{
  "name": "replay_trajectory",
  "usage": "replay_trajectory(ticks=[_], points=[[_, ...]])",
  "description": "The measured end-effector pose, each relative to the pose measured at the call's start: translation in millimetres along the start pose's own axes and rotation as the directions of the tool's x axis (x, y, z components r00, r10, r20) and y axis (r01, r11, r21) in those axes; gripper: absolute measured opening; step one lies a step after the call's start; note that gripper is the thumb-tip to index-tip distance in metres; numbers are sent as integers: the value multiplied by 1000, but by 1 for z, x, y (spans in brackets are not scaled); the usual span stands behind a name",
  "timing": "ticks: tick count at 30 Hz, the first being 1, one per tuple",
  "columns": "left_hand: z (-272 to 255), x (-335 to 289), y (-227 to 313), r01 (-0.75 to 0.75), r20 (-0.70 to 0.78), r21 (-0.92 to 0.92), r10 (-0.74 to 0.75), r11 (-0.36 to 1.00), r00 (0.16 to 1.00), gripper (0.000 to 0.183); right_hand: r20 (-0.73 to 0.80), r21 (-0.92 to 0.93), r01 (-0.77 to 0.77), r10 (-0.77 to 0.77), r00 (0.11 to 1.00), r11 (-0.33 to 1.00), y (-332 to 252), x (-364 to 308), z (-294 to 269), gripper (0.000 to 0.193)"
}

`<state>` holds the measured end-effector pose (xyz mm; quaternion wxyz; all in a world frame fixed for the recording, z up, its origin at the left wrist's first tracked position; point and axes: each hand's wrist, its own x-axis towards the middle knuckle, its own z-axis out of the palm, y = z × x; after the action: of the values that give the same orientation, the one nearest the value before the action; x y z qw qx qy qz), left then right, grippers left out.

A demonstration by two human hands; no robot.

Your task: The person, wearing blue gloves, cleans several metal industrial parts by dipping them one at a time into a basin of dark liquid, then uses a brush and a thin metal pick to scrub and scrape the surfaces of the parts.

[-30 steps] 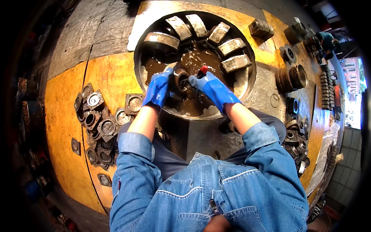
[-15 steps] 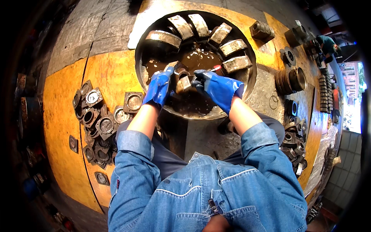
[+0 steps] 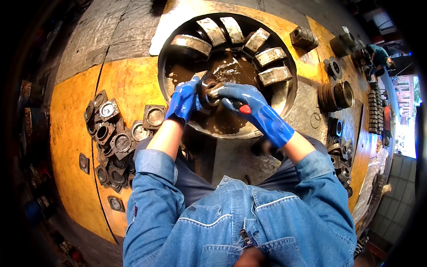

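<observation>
A round, muddy metal part [image 3: 207, 90] is gripped by the blue-gloved left hand [image 3: 183, 101] over the brown-liquid basin [image 3: 284, 95]. A red-handled tool [image 3: 242, 108] is clenched in the right hand [image 3: 242, 98], at the part's 3 o'clock. Square grey housings [image 3: 116, 138] are piled at 9 o'clock on the yellow worktop [image 3: 71, 133].

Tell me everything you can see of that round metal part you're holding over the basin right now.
The round metal part is a dark, dirty ring-shaped piece with a paler rim, wet with brown grime. It is held over the round basin of murky brown liquid, tilted on edge. The left hand, in a blue glove, grips its left side; the right hand, also gloved, presses a red-handled tool against its right side. Its far face is hidden.
</observation>
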<state>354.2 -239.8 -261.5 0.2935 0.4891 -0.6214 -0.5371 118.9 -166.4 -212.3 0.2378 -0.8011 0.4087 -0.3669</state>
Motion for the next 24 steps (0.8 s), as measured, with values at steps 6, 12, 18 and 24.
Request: replay_trajectory(ticks=[6,12,18,24], points=[[-10,-17,31,-43,50,608,16,793,999,39,405,-154,80,-11,914,985,-4,56,10,20],[-5,-9,33,45,11,302,-51,952,999,44,154,300,-541,520,840,785,62,44,26,19],[-8,-4,-9,-91,12,267,91,959,996,31,59,761,-600,894,444,248,28,0,24,25],[1,-7,22,-223,30,469,237,854,971,26,94,545,-833,979,179,99,12,-41,33,44]])
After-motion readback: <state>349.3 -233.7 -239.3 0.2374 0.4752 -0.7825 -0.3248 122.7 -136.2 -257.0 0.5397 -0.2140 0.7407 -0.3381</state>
